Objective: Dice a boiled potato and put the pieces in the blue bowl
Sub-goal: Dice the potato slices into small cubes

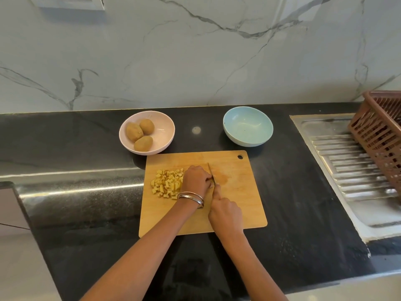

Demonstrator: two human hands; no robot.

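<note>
Nearest, the right hand point(224, 210) is gripping a knife point(211, 173), its blade resting on the wooden cutting board point(238, 187). Just beyond, the left hand point(195, 179), fingers curled, is pressing down beside the blade; what it is holding is hidden. Diced potato pieces point(167, 183) are lying on the board, touching that hand. Farther back on the dark surface point(76, 137), the blue bowl point(248, 129) is standing empty, well apart from a pink bowl point(161, 135) holding 3 whole potatoes point(141, 134).

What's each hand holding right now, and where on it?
Right hand grips the small knife by its handle, forefinger along the spine. Left hand curls over the board; anything under it is hidden.
</note>
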